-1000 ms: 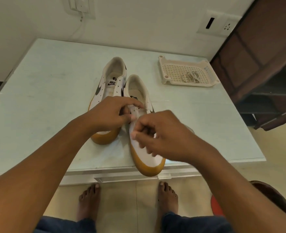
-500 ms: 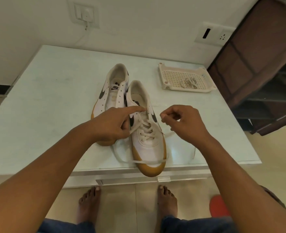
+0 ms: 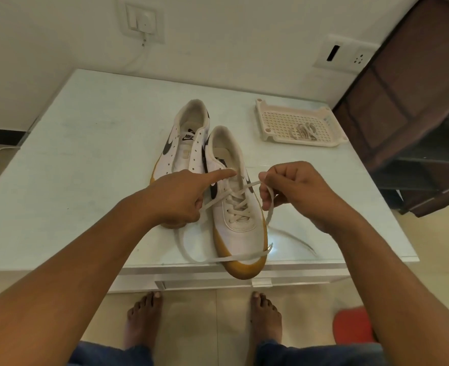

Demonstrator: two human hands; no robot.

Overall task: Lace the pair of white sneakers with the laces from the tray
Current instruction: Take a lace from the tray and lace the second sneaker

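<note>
Two white sneakers with gum soles stand side by side on the table. The right sneaker (image 3: 240, 223) carries a white lace (image 3: 234, 192) crossed through its lower eyelets. The left sneaker (image 3: 183, 143) has empty eyelets. My right hand (image 3: 294, 191) pinches one lace end at the shoe's right side. My left hand (image 3: 183, 199) pinches the other lace end, its index finger pointing onto the upper eyelets. Loose lace tails loop over the toe. A cream perforated tray (image 3: 276, 114) at the back right holds a second bundled lace (image 3: 302, 132).
The pale glass-topped table (image 3: 86, 154) ends just past the right sneaker's toe. A dark brown cabinet (image 3: 416, 114) stands at the right. Wall sockets sit behind the table. My bare feet and a red object (image 3: 353, 326) are on the floor below.
My hands moved apart off the right sneaker, baring its laced lower eyelets. The right hand pulled the lace end out to the right; the left hand points onto the eyelets.
</note>
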